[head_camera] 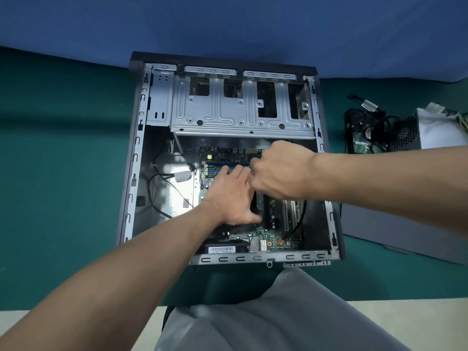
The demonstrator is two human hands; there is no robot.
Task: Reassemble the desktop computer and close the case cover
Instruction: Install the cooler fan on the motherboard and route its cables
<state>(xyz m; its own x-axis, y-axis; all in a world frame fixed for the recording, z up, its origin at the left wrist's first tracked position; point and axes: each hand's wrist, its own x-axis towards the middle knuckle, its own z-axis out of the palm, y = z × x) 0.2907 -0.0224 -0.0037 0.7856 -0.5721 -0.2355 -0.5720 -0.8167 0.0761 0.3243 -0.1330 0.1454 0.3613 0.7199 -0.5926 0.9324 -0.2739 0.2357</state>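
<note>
Black cooler [256, 206] under left grip [229, 196], fingers flat; right grip [278, 171] curled, contents unclear.

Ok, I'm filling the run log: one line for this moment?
case open | left grip rests on cooler | right grip curled over board, hold unclear | cover off, right of case | PSU on table

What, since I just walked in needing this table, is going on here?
A person is working inside an open computer case lying on the green table. Their left hand lies flat on a black fan over the motherboard; the right hand is curled beside it, what it holds hidden. The power supply and grey cover sit outside, to the right.
</note>
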